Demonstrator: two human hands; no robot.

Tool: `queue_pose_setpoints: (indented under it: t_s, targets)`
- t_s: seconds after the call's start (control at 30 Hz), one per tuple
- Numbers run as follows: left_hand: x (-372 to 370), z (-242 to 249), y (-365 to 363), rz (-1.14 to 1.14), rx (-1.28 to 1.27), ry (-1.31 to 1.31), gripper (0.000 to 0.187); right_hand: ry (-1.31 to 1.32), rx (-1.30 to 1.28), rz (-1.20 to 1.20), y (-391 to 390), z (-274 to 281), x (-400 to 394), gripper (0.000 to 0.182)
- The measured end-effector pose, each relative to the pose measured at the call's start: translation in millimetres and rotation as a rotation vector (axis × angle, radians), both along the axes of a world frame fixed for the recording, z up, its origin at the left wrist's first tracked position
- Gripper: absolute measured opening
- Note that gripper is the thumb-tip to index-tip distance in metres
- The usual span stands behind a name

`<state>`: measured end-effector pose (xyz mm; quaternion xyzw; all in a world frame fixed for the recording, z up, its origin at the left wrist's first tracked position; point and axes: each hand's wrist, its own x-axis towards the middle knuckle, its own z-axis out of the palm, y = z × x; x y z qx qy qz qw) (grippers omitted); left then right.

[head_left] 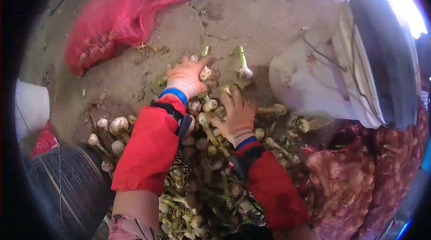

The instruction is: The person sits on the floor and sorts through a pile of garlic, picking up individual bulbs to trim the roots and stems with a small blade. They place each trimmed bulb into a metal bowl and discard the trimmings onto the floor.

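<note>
My left hand (185,78), in a pale orange and white glove, reaches to the front edge of a garlic pile, its fingers curled round garlic bulbs (205,73). A cut green stem pokes out past the fingertips. My right hand (234,116), gloved too, lies over the pile with fingers spread; its edge is slightly blurred. Between the hands sit garlic bulbs (209,104) with short stems. A single garlic bulb (244,73) with its green stalk lies apart on the floor, ahead of my right hand. Both forearms wear red sleeves with dark straps at the wrists.
A pink mesh sack (121,20) lies at upper left. To the right, a white bucket (310,78) is tipped on its side, near full mesh sacks of garlic (343,177). A dark ribbed container (67,190) and another white bucket (33,107) stand left, on a cracked floor (256,11).
</note>
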<state>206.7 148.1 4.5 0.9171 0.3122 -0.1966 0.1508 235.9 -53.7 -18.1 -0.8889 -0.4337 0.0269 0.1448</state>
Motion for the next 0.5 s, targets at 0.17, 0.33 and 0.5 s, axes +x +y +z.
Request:
queue_pose_setpoints:
  t_s: [0.17,0.33,0.5]
  targets:
    - [-5.4,-13.8,-9.4,0.034,0.064,-0.119,0.088,-0.02,0.092,-0.136,15.7,1.5,86.3,0.056]
    - [-7.7,-4.4,-19.5,0.067,0.159,-0.09,0.073,0.287,-0.07,-0.051,33.3,-16.6,80.3,0.047]
    - [-49.1,4.6,-27.5,0.029,0.11,-0.082,0.072,0.323,-0.179,-0.009,4.6,-7.0,54.9,0.048]
